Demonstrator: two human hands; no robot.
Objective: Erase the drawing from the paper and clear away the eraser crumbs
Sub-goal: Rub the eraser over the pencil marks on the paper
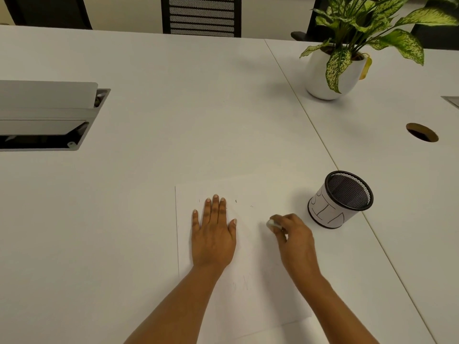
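A white sheet of paper (250, 256) lies on the white table in front of me. My left hand (213, 232) presses flat on its left part, fingers straight. My right hand (293, 234) pinches a small white eraser (271, 223) against the paper's right part. A few dark eraser crumbs (236, 201) lie near the sheet's far edge. Faint pencil traces (239, 285) show between my forearms near the sheet's near part.
A black mesh pen cup (340, 199) wrapped in drawn-on paper stands just right of the sheet. A potted plant (330, 73) is at the far right. An open cable hatch (47, 117) lies far left, a round cable hole (422, 132) far right. Chairs stand behind the table.
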